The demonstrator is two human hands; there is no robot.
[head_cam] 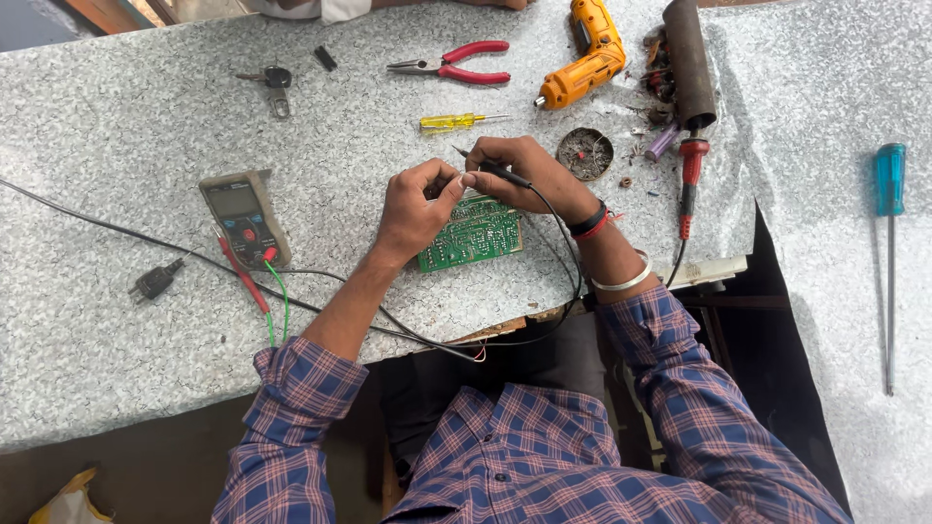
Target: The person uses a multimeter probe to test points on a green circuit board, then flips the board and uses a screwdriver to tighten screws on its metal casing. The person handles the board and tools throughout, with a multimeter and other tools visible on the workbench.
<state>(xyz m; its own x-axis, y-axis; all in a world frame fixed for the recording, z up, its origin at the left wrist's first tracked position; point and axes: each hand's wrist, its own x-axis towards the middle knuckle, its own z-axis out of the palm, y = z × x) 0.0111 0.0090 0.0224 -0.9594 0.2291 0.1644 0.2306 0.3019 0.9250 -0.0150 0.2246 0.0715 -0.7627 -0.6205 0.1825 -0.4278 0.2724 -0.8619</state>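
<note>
Head view: left hand [416, 206] pinching green circuit board [473, 233] steady on tabletop [116, 116]; right hand [524, 173] closed around black probe [493, 168], tip angled onto board.

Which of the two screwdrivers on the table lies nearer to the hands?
The small yellow-handled screwdriver, just above the right hand. The long blue-handled screwdriver lies far off at the right edge.

board: green circuit board [473, 233], flat on grey speckled bench, mid-scene, slightly rotated, solder side up, left-far corner under fingers
probe: slim black probe [497, 171] with black lead, tilted, tip pointing far-left, just above board's far edge
lead: runs right of board, loops back toward near edge
</note>
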